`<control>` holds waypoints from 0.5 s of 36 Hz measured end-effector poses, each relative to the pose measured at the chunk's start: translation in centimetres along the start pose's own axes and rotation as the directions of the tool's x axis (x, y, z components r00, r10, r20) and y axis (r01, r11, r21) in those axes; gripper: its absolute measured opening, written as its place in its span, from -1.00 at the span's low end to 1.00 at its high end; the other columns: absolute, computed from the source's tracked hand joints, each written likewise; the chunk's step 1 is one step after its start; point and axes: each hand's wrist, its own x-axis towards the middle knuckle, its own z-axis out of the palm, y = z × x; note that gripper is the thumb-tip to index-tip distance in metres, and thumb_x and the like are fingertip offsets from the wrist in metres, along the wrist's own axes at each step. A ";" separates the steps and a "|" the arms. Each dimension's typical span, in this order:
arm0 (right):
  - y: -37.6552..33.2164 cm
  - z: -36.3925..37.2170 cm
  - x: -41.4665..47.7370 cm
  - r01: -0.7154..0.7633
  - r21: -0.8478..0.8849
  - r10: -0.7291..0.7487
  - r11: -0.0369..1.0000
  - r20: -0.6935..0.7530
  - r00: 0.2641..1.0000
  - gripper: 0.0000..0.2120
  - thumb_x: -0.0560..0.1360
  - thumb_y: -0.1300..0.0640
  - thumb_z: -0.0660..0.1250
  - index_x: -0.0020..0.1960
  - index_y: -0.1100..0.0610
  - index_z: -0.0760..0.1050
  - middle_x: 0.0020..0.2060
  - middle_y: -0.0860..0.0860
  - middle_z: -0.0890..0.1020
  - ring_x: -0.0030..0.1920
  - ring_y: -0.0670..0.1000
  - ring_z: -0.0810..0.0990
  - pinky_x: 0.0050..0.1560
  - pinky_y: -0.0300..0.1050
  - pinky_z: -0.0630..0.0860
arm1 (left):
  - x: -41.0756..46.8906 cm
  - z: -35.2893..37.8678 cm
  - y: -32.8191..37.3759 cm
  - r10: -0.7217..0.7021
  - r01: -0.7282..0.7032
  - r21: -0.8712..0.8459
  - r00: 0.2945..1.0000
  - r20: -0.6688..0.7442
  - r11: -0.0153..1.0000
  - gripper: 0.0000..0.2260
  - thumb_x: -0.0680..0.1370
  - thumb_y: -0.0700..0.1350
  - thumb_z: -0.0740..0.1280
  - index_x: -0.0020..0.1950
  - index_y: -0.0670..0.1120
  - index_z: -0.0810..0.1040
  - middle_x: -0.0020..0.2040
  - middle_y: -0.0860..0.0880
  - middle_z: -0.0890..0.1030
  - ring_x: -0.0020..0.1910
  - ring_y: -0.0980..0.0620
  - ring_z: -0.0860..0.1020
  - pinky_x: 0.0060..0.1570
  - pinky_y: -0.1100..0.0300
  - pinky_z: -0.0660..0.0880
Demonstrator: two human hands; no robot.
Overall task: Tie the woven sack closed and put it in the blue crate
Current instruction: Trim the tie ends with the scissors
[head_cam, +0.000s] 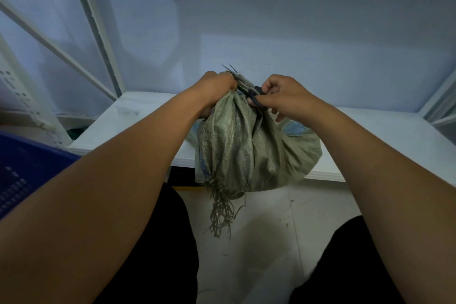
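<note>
A grey-green woven sack [249, 148] sits at the front edge of a white shelf [138, 116], its mouth bunched upward and frayed strands hanging below the edge. My left hand [214, 86] grips the gathered neck of the sack at the top. My right hand [283, 96] pinches a dark band or tie [255, 99] that lies against the neck just below the left hand. A corner of the blue crate [27, 168] shows at the lower left.
White metal shelf uprights [98, 27] rise at the left, and a white back panel stands behind the shelf. Below the shelf are a pale floor [266, 242] and my dark trouser legs. A frame post stands at the far right.
</note>
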 end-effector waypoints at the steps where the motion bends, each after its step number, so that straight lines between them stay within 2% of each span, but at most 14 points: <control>1: 0.0 0.0 0.0 0.005 -0.009 -0.005 1.000 0.001 1.000 -0.62 0.38 -0.07 0.57 -0.02 0.09 0.46 -0.27 0.07 0.52 -0.33 0.00 0.47 -0.42 -0.13 0.47 | -0.1 0.0 0.0 -0.001 0.001 0.005 1.000 0.001 1.000 -0.82 0.49 -0.27 0.24 0.08 -0.26 0.46 -0.21 -0.15 0.51 -0.37 -0.04 0.52 -0.52 0.31 0.44; 4: 0.1 -0.1 -0.1 0.015 -0.024 -0.015 1.000 0.007 1.000 -0.62 0.39 -0.07 0.56 -0.04 0.09 0.43 -0.33 0.02 0.47 -0.38 -0.03 0.41 -0.45 -0.16 0.40 | -0.1 0.1 0.0 0.008 -0.008 0.010 1.000 0.002 1.000 -0.80 0.47 -0.27 0.25 0.08 -0.26 0.46 -0.18 -0.17 0.50 -0.33 -0.07 0.53 -0.51 0.30 0.44; 7: 0.2 0.0 -0.1 0.018 -0.014 -0.018 1.000 0.003 1.000 -0.61 0.37 -0.09 0.57 -0.06 0.08 0.43 -0.36 0.00 0.45 -0.40 -0.04 0.37 -0.49 -0.21 0.33 | 0.1 0.3 -0.2 0.032 -0.031 0.048 0.999 -0.012 0.998 -0.73 0.43 -0.26 0.26 0.12 -0.27 0.49 -0.12 -0.20 0.54 -0.25 -0.10 0.56 -0.38 0.23 0.48; 10: 0.2 0.0 -0.1 0.023 -0.001 -0.023 1.000 0.012 1.000 -0.59 0.35 -0.10 0.58 -0.08 0.08 0.43 -0.30 0.06 0.49 -0.34 -0.01 0.42 -0.50 -0.20 0.34 | 0.2 0.2 -0.2 0.066 -0.064 0.075 0.998 -0.025 0.995 -0.83 0.46 -0.25 0.28 0.04 -0.23 0.48 -0.09 -0.20 0.55 -0.19 -0.12 0.58 -0.23 0.15 0.50; 13: 0.2 0.1 0.0 0.028 0.013 -0.028 1.000 0.018 0.999 -0.57 0.32 -0.11 0.59 -0.07 0.08 0.45 -0.26 0.09 0.55 -0.31 0.00 0.48 -0.45 -0.16 0.37 | 0.3 0.1 -0.3 0.086 -0.082 0.099 0.996 -0.035 0.992 -0.85 0.48 -0.23 0.28 0.04 -0.21 0.47 -0.07 -0.18 0.55 -0.17 -0.09 0.57 -0.24 0.17 0.48; 15: 0.2 0.1 0.0 0.027 0.010 -0.027 1.000 0.011 1.000 -0.60 0.34 -0.07 0.60 -0.07 0.09 0.45 -0.33 0.04 0.54 -0.37 -0.04 0.46 -0.45 -0.17 0.36 | 0.3 0.0 -0.4 0.090 -0.085 0.108 0.995 -0.039 0.991 -0.83 0.47 -0.23 0.28 0.05 -0.22 0.48 -0.06 -0.18 0.55 -0.16 -0.09 0.57 -0.25 0.18 0.48; 18: 0.2 0.1 0.1 0.024 0.002 -0.024 1.000 0.005 1.000 -0.62 0.36 -0.03 0.60 -0.07 0.11 0.45 -0.40 -0.03 0.50 -0.44 -0.10 0.43 -0.45 -0.18 0.35 | 0.2 -0.2 -0.3 0.091 -0.086 0.117 0.995 -0.042 0.989 -0.94 0.48 -0.24 0.28 -0.07 -0.17 0.45 -0.11 -0.16 0.53 -0.19 -0.07 0.56 -0.26 0.17 0.47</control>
